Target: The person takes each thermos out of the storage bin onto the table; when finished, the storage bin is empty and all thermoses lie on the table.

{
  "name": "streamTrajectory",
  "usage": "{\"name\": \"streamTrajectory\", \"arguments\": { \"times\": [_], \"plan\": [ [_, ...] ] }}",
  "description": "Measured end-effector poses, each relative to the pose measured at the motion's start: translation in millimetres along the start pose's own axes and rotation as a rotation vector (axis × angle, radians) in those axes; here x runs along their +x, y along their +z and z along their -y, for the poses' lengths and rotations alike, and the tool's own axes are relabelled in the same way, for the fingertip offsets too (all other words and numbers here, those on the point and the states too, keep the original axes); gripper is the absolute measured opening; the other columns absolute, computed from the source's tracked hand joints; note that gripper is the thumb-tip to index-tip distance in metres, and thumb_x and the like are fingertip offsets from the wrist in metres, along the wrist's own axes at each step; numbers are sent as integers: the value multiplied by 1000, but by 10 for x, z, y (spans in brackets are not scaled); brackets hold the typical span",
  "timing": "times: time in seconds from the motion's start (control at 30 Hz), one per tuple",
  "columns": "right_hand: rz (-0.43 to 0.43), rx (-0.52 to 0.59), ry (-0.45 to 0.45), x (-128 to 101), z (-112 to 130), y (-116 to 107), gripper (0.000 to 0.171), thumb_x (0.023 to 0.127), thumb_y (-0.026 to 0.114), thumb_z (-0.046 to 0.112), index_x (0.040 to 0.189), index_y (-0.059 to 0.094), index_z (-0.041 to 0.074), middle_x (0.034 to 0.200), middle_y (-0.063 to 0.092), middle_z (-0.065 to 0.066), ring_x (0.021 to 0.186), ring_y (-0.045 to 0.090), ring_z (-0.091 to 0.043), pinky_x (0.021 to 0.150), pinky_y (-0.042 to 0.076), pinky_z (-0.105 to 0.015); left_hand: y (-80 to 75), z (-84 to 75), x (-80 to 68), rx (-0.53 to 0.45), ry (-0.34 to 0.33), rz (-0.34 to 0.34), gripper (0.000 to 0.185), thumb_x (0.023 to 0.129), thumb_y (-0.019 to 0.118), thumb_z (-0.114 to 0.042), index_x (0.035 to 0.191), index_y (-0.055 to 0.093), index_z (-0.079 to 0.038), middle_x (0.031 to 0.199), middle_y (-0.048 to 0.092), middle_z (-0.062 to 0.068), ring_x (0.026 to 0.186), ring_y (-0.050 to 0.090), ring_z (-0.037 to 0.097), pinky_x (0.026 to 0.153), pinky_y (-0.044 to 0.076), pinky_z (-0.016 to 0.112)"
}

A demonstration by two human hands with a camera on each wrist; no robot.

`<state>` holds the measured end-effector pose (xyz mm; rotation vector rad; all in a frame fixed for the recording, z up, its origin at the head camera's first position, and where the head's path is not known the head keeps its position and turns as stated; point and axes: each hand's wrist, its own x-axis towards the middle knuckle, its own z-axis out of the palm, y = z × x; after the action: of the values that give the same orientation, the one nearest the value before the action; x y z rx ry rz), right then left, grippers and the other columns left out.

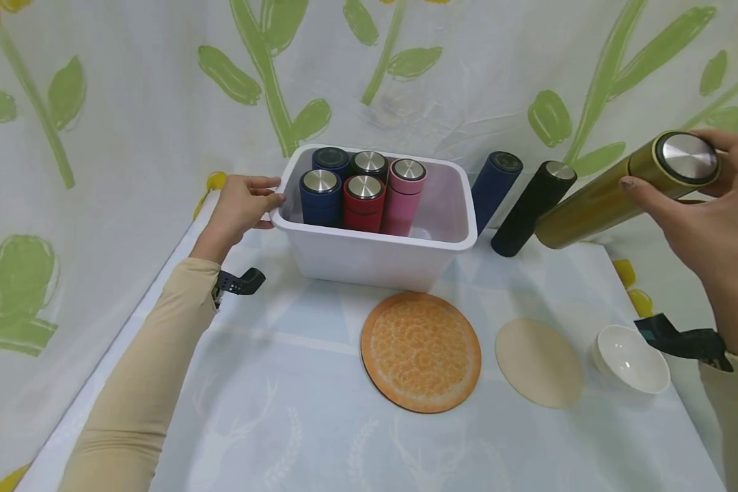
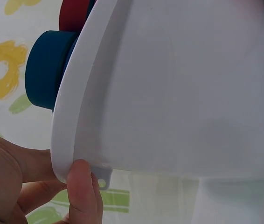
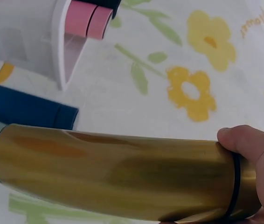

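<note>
The right hand (image 1: 710, 225) grips the gold flask (image 1: 615, 193) near its lid, upper right of the frame; it looks smooth, hard, maybe slippery; the left hand (image 1: 241, 208) pinches the white bin's (image 1: 369, 256) rim.

left hand (image 2: 38, 186) grips white bin (image 2: 178, 93) rim; blue flask (image 2: 48, 70) inside, probably.

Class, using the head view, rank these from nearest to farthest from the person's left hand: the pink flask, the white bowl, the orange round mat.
1. Pink flask: inside the white bin whose left rim the left hand holds.
2. Orange round mat: on the table in front of the bin.
3. White bowl: far right, beside the right wrist.
</note>
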<state>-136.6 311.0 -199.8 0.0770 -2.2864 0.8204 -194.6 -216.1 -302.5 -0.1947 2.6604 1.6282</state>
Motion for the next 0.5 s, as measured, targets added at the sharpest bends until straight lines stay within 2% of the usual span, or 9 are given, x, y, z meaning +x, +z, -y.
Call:
{"name": "streamTrajectory", "arguments": {
  "times": [0.13,0.3,0.4,0.5],
  "plan": [
    [7,-58,49,13,-72,4,67,86,78,18,146,48,20,121,54,16,109,52,5,104,36,-14,0,33,-25,-6,6,3,49,101,61,-14,147,50,-6,136,54,23,115,59,34,71,61,29],
    [9,-142,120,16,-182,11,66,89,75,23,148,45,20,131,55,3,108,46,6,101,34,-13,10,39,-28,-11,18,-1,48,101,61,-14,147,50,-6,134,55,23,114,60,35,72,61,29],
    [1,-119,107,58,-303,31,65,88,75,22,146,46,16,126,53,11,105,44,7,97,33,-13,10,29,-17,-8,17,-5,48,101,61,-14,147,50,-6,135,55,22,114,60,35,71,61,29],
    [-11,-117,99,109,-451,63,64,87,76,23,143,49,10,117,43,24,97,41,9,88,33,-13,12,14,-6,-7,17,-9,48,101,61,-14,147,50,-6,135,55,22,113,59,34,70,60,27]
  ]
}}
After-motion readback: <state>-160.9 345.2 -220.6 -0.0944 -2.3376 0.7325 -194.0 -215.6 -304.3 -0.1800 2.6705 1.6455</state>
